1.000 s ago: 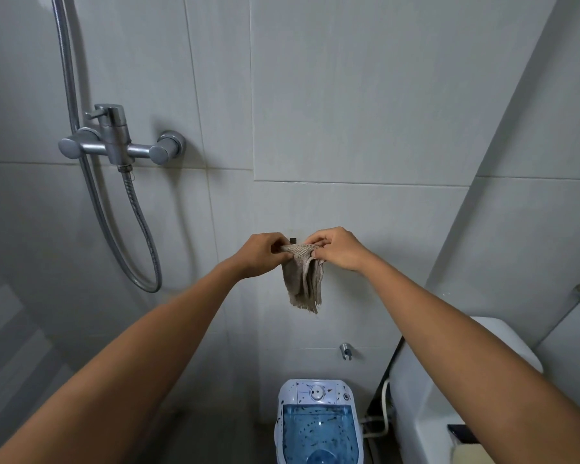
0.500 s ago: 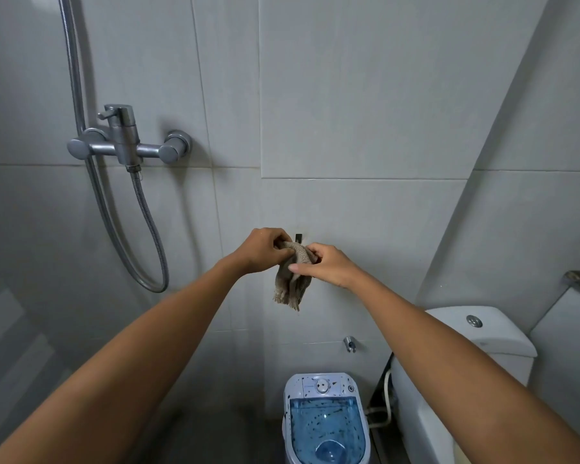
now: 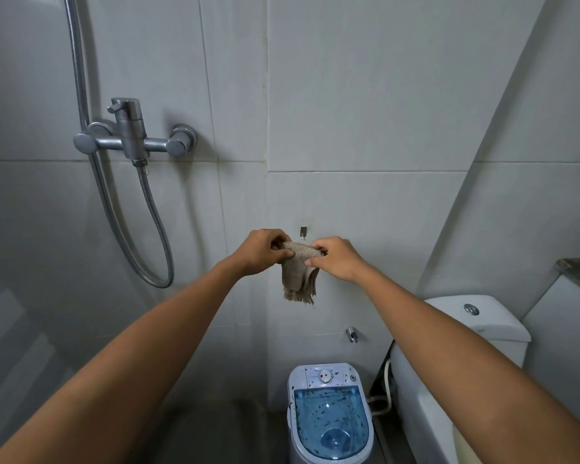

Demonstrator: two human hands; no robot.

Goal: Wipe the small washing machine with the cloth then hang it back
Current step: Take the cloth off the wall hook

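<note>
Pinching the beige cloth [image 3: 300, 269] in left hand [image 3: 265, 251] and right hand [image 3: 337, 259], now lifted off and just below the wall hook [image 3: 303, 231], far above the small washing machine [image 3: 329, 416], freeing it for wiping.

The cloth [image 3: 299, 272] is coarse woven fabric – matt, frayed at its hem. The washer [image 3: 330, 417] is smooth plastic with a glossy translucent blue lid. Mixer [image 3: 133, 139] and hose [image 3: 156, 226] are brushed metal; the tiles [image 3: 365, 95] are smooth, faintly glossy – the toilet [image 3: 476, 326] glossy white.
</note>
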